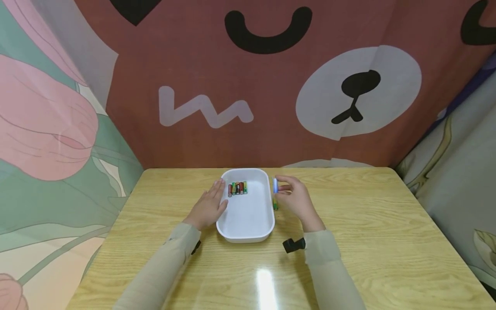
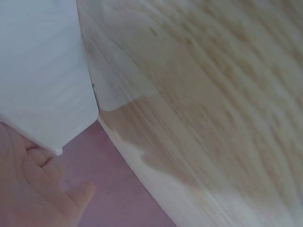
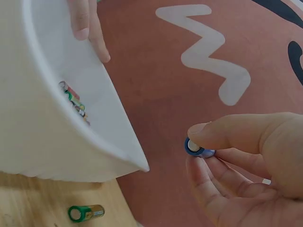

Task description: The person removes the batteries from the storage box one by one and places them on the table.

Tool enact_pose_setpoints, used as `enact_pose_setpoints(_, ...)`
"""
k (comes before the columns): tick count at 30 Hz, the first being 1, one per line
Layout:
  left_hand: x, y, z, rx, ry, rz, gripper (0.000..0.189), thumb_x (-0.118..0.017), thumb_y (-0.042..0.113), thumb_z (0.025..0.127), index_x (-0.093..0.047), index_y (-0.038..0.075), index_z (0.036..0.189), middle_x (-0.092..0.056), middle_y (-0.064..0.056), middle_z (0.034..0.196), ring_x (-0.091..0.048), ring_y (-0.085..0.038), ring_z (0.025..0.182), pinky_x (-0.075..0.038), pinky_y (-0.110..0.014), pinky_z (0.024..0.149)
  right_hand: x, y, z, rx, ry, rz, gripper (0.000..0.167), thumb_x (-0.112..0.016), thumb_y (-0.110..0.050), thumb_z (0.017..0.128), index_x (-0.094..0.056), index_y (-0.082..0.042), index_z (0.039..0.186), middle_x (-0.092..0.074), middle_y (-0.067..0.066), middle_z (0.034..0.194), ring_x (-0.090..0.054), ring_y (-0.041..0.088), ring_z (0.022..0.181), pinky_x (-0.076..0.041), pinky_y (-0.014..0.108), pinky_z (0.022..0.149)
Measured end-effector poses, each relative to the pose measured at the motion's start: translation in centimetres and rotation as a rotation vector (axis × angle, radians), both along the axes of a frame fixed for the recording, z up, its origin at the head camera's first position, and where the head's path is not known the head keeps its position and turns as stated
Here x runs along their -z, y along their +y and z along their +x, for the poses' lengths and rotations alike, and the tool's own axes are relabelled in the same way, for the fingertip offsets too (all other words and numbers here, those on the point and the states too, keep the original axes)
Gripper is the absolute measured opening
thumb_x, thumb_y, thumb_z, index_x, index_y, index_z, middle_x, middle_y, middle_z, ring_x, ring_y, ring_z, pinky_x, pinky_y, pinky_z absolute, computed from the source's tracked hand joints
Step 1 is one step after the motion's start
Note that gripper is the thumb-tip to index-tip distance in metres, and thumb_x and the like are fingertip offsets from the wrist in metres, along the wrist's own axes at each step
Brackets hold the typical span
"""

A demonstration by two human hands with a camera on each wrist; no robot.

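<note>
Head view: batteries [image 1: 238, 188] are set in the tray [image 1: 248, 220] at 11 o'clock. Outside, a blue battery [image 1: 275, 185] is pinched by the right hand [image 1: 296, 199]; at 3, a green battery [image 1: 275, 205] is left. The left hand [image 1: 208, 208] is unclenched.

One battery [image 3: 207, 153] is blue; another battery [image 3: 86, 213], green-and-gold; the tray [image 1: 248, 219], plain white; the table [image 1: 387, 224], yellowish wood-grain.

Left fingers [image 1: 217, 188] straight, right fingers [image 3: 201, 182] curled
</note>
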State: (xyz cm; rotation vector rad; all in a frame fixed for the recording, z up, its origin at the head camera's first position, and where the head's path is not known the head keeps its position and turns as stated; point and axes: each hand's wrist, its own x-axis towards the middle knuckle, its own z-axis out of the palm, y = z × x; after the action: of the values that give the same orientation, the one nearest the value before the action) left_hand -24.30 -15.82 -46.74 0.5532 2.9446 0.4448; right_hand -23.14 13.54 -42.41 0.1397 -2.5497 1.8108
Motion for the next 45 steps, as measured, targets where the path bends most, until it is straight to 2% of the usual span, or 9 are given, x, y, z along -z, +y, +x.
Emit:
enact_pose_setpoints(5,-0.3,0.1,0.1,-0.001,-0.002,-0.003,0.071,-0.037,0.038,0.109,-0.008,0.001,0.162,-0.004,-0.012,0.169,-0.007,-0.032,0.156,-0.019,-0.056,0.123,0.9,0.3,0.1,0.028,-0.001,-0.003,0.054,-0.073,0.007,0.085,-0.06,0.001,0.137,-0.053,0.022,0.139,-0.063,0.037,0.114,-0.058,0.031,0.09)
enact_pose_setpoints(12,-0.2,0.2,0.0,-0.006,-0.016,-0.018,0.07,-0.036,0.039,0.109,-0.005,0.003,0.162,-0.002,-0.01,0.17,-0.004,-0.029,0.156,-0.018,-0.055,0.123,2.2,1.1,-0.1,0.06,-0.029,-0.004,0.056,-0.074,0.006,0.085,-0.06,-0.001,0.139,-0.052,0.02,0.143,-0.063,0.037,0.115,-0.058,0.034,0.092)
enact_pose_setpoints(21,-0.1,0.2,0.0,-0.008,-0.018,-0.006,0.07,-0.036,0.039,0.109,-0.006,0.003,0.162,-0.003,-0.01,0.17,-0.006,-0.031,0.156,-0.018,-0.055,0.123,3.3,1.8,-0.1,0.091,-0.023,0.027,0.055,-0.073,0.007,0.085,-0.061,0.0,0.138,-0.052,0.022,0.143,-0.063,0.04,0.114,-0.058,0.032,0.084)
enact_pose_setpoints(31,0.0,0.1,0.0,-0.009,-0.016,-0.011,0.07,-0.035,0.039,0.109,-0.006,0.004,0.162,-0.002,-0.01,0.17,-0.004,-0.029,0.156,-0.017,-0.056,0.123,4.9,2.1,-0.6,0.093,-0.062,0.056,0.052,-0.071,0.006,0.086,-0.06,0.003,0.137,-0.058,0.026,0.135,-0.064,0.04,0.113,-0.059,0.036,0.084)
enact_pose_setpoints(39,0.1,0.0,-0.1,-0.011,-0.009,-0.005,0.07,-0.036,0.038,0.109,-0.006,0.003,0.162,-0.002,-0.011,0.17,-0.004,-0.03,0.156,-0.018,-0.056,0.123,5.9,2.2,-0.8,0.088,-0.089,0.073,0.051,-0.069,0.008,0.087,-0.059,0.005,0.136,-0.061,0.028,0.129,-0.065,0.039,0.11,-0.057,0.029,0.077)
enact_pose_setpoints(45,0.3,-0.1,-0.1,-0.006,-0.001,0.009,0.071,-0.037,0.038,0.109,-0.007,0.003,0.162,-0.004,-0.011,0.17,-0.005,-0.029,0.156,-0.019,-0.056,0.123,6.5,2.2,-1.0,0.092,-0.114,0.095,0.052,-0.071,0.008,0.086,-0.059,0.004,0.137,-0.061,0.025,0.133,-0.066,0.036,0.109,-0.057,0.028,0.076)
